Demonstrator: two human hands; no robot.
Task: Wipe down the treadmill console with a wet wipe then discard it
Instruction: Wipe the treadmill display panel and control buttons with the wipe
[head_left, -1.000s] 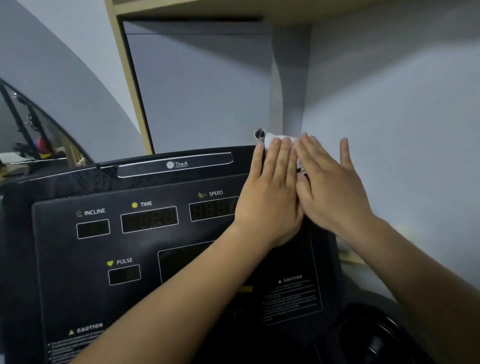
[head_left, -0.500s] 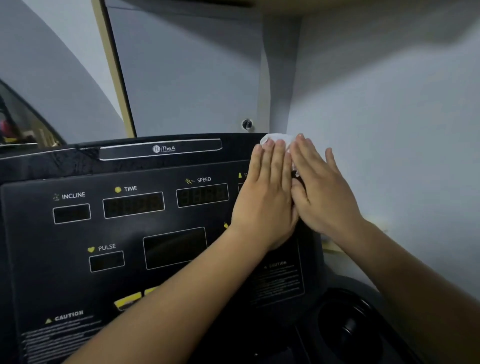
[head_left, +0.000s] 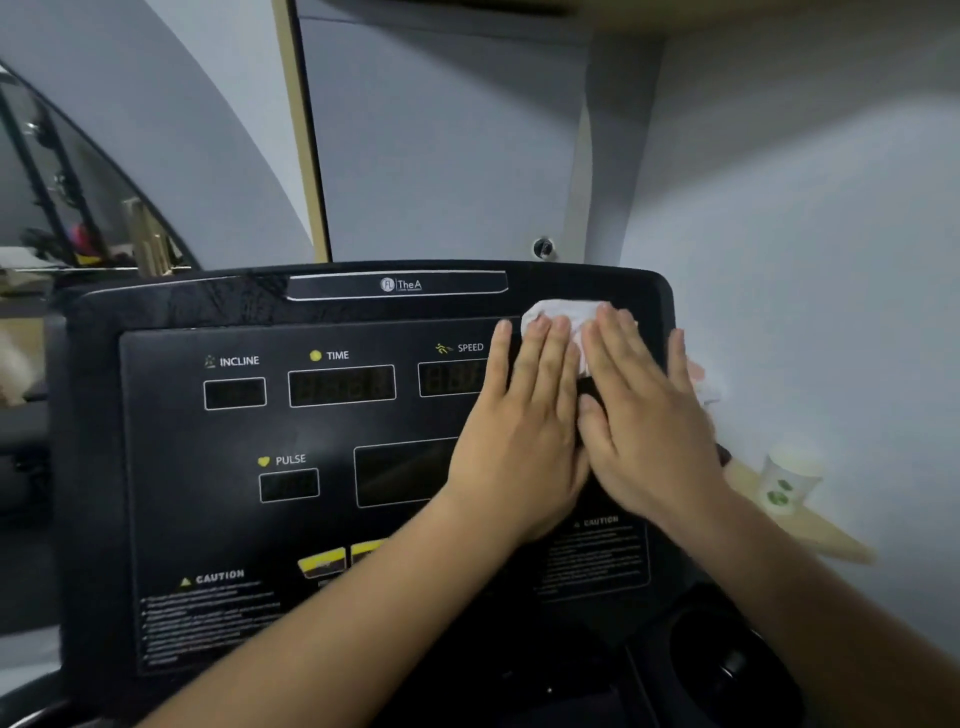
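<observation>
The black treadmill console (head_left: 218, 467) fills the lower half of the view, with INCLINE, TIME, SPEED and PULSE displays. A white wet wipe (head_left: 566, 314) lies flat on the console's upper right part, mostly covered by my fingers. My left hand (head_left: 519, 426) and my right hand (head_left: 644, 415) lie side by side, palms down, fingers straight, both pressing the wipe against the panel. The right-hand displays are hidden under my hands.
A grey wall stands close on the right. A white paper cup (head_left: 787, 478) sits on a wooden ledge (head_left: 810, 535) right of the console. A round black cup holder (head_left: 727, 660) is at the console's lower right. A wooden post (head_left: 304, 156) rises behind.
Both hands with the wipe have slid down from the console's top right edge onto the panel face. The camera has shifted, so the paper cup and ledge now show.
</observation>
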